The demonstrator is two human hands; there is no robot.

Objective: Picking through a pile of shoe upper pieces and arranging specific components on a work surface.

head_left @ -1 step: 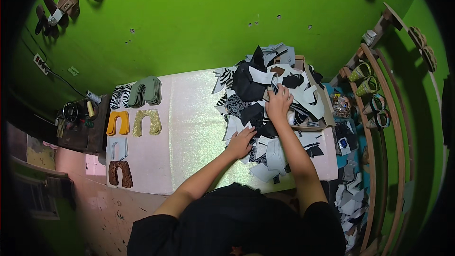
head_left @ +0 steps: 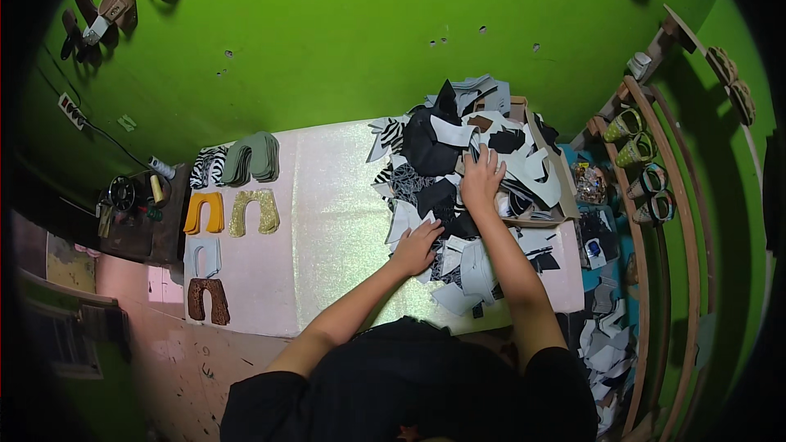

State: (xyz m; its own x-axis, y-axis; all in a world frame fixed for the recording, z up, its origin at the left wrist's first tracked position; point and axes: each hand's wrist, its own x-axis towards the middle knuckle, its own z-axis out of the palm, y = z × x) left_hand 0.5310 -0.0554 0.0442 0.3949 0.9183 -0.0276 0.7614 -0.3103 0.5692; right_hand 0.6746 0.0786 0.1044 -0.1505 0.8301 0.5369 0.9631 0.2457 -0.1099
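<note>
A heap of offcuts in black, white, grey and zebra print covers the right part of the table (head_left: 336, 196). My left hand (head_left: 417, 247) lies on the heap's near-left side, fingers spread over white and black scraps. Farther in, my right hand (head_left: 483, 180) rests on the heap beside the cardboard box (head_left: 565, 184), its fingers apart and pointing away from me. Neither hand shows anything gripped, though the fingertips are partly sunk among the scraps. Beyond the right hand are a black piece (head_left: 430, 143) and a curved pale grey piece (head_left: 536, 176).
At the table's left lie stacks of U-shaped pieces: zebra (head_left: 210, 167), green (head_left: 250, 158), yellow (head_left: 204, 213), gold glitter (head_left: 255, 211), pale blue (head_left: 203, 257) and brown leopard (head_left: 208, 300). A wooden rack (head_left: 692, 278) with sandals stands right. Scraps (head_left: 606, 352) fill the space beside the table.
</note>
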